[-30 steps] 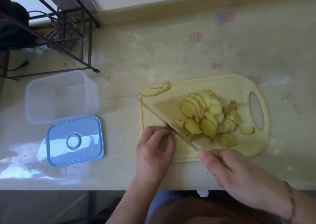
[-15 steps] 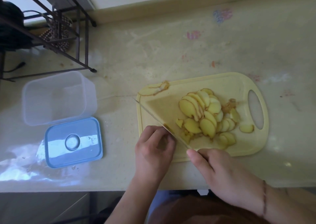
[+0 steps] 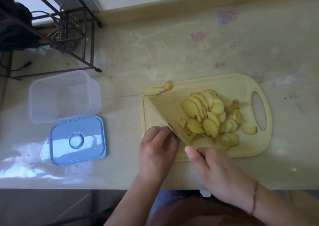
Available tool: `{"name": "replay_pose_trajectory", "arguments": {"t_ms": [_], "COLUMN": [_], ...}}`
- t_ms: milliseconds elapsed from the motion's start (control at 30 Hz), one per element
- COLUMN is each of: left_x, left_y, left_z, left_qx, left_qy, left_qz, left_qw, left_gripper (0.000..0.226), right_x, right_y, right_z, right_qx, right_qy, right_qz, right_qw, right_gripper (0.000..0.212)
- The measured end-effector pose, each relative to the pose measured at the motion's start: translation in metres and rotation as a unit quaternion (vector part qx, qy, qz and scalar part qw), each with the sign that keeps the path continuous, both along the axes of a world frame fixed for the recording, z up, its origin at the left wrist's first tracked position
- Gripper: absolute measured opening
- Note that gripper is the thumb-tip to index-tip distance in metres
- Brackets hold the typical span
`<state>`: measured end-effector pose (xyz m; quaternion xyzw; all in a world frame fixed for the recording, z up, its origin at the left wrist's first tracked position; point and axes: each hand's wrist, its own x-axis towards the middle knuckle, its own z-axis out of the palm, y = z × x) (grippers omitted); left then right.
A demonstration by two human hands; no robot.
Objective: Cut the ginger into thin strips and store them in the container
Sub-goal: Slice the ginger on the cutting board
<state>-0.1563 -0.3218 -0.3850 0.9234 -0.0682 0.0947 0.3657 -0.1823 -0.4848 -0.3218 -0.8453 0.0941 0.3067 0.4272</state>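
- Here a pale, marbled surface [image 3: 172, 53] is carrying everything, showing faint pink and blue smudges toward its far right and bright window glare along its near left edge.
- A raised pale ledge is running along the far side, with a white wall above it.
- A dark metal rack [image 3: 72, 35] is standing at the far left corner, something beaded sitting under it.
- A yellow board [image 3: 241, 84] is lying right of centre, its handle hole pointing right.
- Ginger slices [image 3: 207, 115] are lying heaped in the board's middle, with a peel strip [image 3: 158, 89] hanging over its far left corner.
- The left hand [image 3: 155, 149] is resting at the board's near left edge, its fingers curled over a small ginger piece that is mostly hidden.
- The right hand [image 3: 217, 172] is gripping the knife [image 3: 165, 118], fingers wrapped round the handle, the blade lying diagonally across the board against the left fingertips.
- A clear tub [image 3: 63, 96] is standing open at the left, apart from the board, holding no ginger.
- A blue lid [image 3: 77, 141] is lying just in front of the tub.
- No writing or label is showing clearly enough to read.
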Motion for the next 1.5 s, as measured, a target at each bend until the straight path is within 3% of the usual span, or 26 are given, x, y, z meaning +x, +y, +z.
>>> {"name": "replay_pose_trajectory", "arguments": {"t_ms": [333,733,1100,1267,1500], "left_x": [0.0,-0.003,-0.004,-0.003,-0.002], "left_y": [0.005,0.004,0.004,0.007,0.007], "left_z": [-0.001,0.002,-0.003,-0.002,0.001], "left_qx": [-0.018,-0.024,-0.012,-0.008,-0.014], "left_qy": [-0.012,-0.004,0.007,-0.015,-0.015], "left_qz": [-0.006,0.012,0.004,-0.016,-0.004], "left_qw": [1.0,1.0,1.0,1.0,1.0], "left_gripper": [0.01,0.022,0.019,0.009,0.006], "right_x": [0.013,-0.015,-0.005,0.016,0.006], "right_y": [-0.014,-0.008,0.006,-0.001,-0.013], "right_z": [0.003,0.015,0.001,-0.001,0.011], "right_qx": [0.047,0.0,-0.025,0.02,0.013], "right_qy": [-0.003,-0.024,-0.02,0.002,0.017], "right_qz": [-0.015,0.0,0.005,-0.007,-0.023], "right_qw": [0.999,1.0,0.999,1.0,1.0], "right_gripper": [0.061,0.065,0.07,0.065,0.064]}}
